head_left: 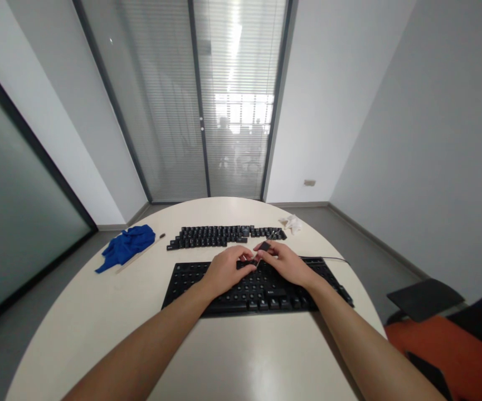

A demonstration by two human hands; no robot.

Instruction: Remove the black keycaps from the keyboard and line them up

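A black keyboard [232, 305] with most of its keycaps off lies in front of me on the table. Over its upper middle, my left hand [229, 269] is closed in a pinch. What sits between those fingertips is too small to make out. Close beside it, my right hand [286, 264] grips a small dark piece that looks like a keycap [264, 245]. A thin pale sliver shows between the two hands. Beyond the keyboard, loose black keycaps [207, 236] are laid out in rows. A few keycaps remain along the keyboard's near edge.
On the round cream table [261, 356], a blue cloth [127, 246] lies at left, beside a thin brush [140, 254] with a dark tip. Crumpled white tissue [292, 223] sits at the back right. A cable [336, 258] leaves the keyboard. An orange chair [445, 351] stands at right.
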